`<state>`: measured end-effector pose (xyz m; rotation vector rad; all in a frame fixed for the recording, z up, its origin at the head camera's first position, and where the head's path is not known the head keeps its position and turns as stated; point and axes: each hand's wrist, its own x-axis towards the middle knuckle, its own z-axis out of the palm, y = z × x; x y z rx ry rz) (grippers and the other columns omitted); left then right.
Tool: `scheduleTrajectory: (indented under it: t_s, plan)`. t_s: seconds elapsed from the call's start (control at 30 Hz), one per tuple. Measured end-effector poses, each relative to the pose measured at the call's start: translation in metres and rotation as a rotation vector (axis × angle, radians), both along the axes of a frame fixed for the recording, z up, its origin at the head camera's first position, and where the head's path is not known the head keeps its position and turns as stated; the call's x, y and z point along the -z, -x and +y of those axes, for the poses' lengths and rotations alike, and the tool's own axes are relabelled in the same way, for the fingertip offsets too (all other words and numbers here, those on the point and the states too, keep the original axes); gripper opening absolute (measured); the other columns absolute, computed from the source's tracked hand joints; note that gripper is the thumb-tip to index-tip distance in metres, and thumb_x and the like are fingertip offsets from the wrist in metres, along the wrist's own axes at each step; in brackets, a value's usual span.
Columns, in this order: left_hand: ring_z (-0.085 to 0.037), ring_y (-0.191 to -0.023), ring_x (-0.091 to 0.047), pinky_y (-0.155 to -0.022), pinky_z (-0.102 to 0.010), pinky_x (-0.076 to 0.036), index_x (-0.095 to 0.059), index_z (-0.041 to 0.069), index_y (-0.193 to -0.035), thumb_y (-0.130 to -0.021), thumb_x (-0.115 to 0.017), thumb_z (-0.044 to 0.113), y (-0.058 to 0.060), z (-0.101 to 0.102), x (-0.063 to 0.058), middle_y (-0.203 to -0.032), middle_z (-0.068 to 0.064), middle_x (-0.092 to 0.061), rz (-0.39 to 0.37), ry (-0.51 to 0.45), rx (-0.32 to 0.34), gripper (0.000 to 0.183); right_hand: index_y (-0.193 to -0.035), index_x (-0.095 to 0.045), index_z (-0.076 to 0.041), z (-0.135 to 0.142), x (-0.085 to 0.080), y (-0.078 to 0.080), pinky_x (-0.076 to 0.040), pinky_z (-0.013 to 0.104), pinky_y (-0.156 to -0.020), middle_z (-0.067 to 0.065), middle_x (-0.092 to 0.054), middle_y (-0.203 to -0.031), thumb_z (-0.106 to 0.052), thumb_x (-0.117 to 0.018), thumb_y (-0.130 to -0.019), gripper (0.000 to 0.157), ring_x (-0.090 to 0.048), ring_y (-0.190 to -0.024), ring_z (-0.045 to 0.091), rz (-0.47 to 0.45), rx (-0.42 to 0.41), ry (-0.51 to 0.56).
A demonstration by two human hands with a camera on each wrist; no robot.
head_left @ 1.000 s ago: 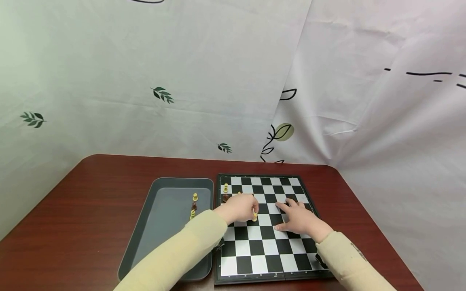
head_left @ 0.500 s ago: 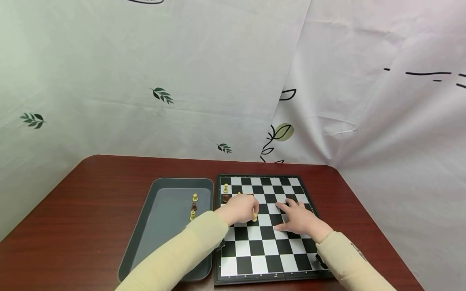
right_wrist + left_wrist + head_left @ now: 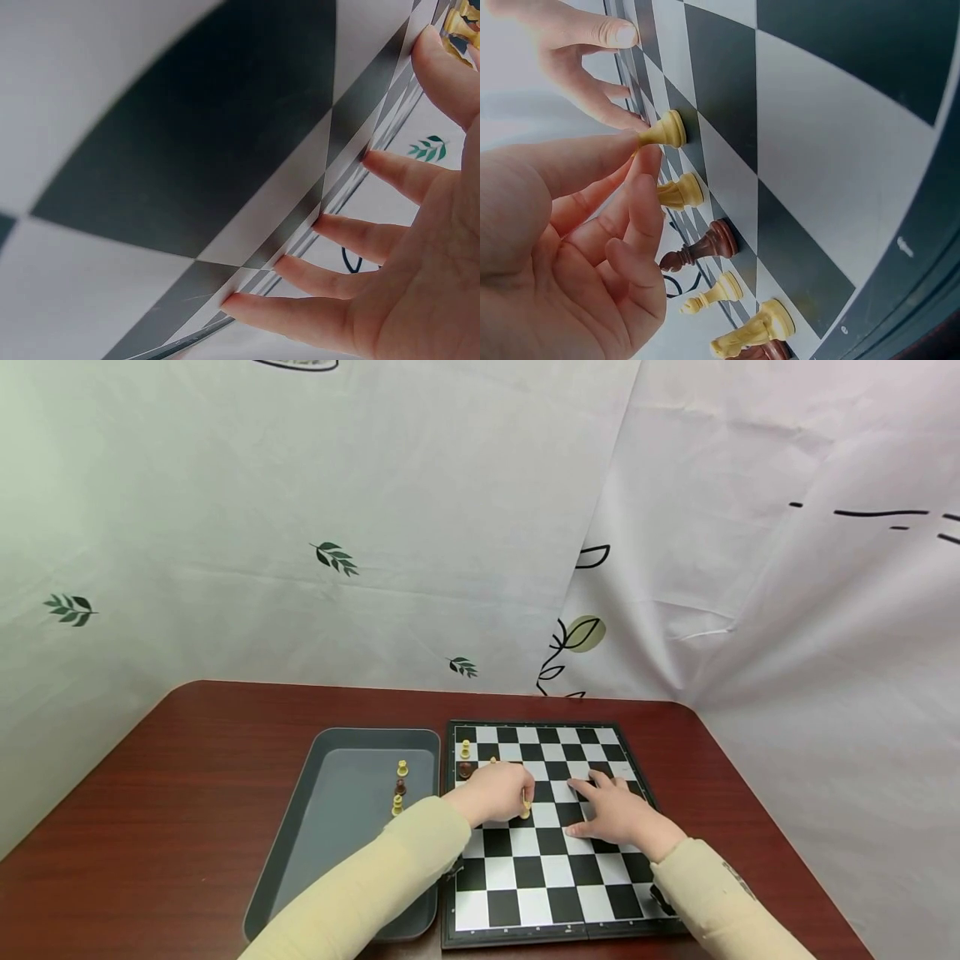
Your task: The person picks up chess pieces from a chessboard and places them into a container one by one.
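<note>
My left hand (image 3: 497,792) pinches a yellow chess piece (image 3: 666,130) between thumb and fingers. Its base meets the chessboard (image 3: 557,865), while its top is hidden by the fingertips. Beyond those fingers, in the left wrist view, stand another yellow chess piece (image 3: 682,193), a dark brown chess piece (image 3: 711,245) and a slim yellow chess piece (image 3: 718,292). A yellow knight (image 3: 757,330) partly covers a second brown piece (image 3: 776,349). On the right side of the board, my right hand (image 3: 618,812) is spread, its fingertips (image 3: 234,301) resting on the squares.
A grey tray (image 3: 324,843) lies left of the board, with two yellow pieces and one brown piece (image 3: 400,787) near its right side. Both rest on a dark red wooden table (image 3: 195,793). A pale patterned cloth (image 3: 420,527) hangs behind the table.
</note>
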<state>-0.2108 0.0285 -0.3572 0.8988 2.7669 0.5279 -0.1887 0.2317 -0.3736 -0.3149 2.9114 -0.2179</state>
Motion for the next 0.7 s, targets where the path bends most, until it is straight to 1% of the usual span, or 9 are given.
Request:
scheduleTrajectory:
  t_s: [0.27,0.53,0.7]
  plan:
    - [-0.007,-0.060,-0.046,-0.057,-0.022,-0.039,-0.061,0.015,-0.070,-0.085,-0.065,0.007,-0.0013,-0.0004,-0.0023,-0.065,0.007,-0.053,-0.002,-0.041,0.008,0.017,-0.133,-0.053,-0.010,0.0006,-0.0001,0.0001,-0.043,0.060,-0.087,0.025,-0.042,-0.138,-0.043,-0.077,-0.075,0.071,-0.041,-0.120,0.050,-0.001,-0.006,0.001]
    - [-0.007,-0.061,-0.046,-0.057,-0.022,-0.038,-0.061,0.014,-0.073,-0.086,-0.063,0.008,-0.0037,-0.0003,-0.0069,-0.067,0.007,-0.052,0.002,-0.045,0.008,0.015,-0.134,-0.052,-0.010,0.0009,0.0001,0.0001,-0.043,0.060,-0.087,0.025,-0.042,-0.138,-0.043,-0.076,-0.075,0.071,-0.041,-0.120,0.049,-0.006,-0.008,-0.002]
    - [-0.007,-0.058,-0.044,-0.055,-0.021,-0.036,-0.060,0.015,-0.072,-0.086,-0.064,0.009,-0.0056,-0.0009,-0.0096,-0.064,0.007,-0.049,-0.001,-0.057,-0.003,0.016,-0.133,-0.052,-0.010,0.0005,-0.0003,0.0001,-0.043,0.060,-0.087,0.025,-0.042,-0.138,-0.043,-0.076,-0.075,0.071,-0.041,-0.120,0.050,-0.006,-0.010,-0.002]
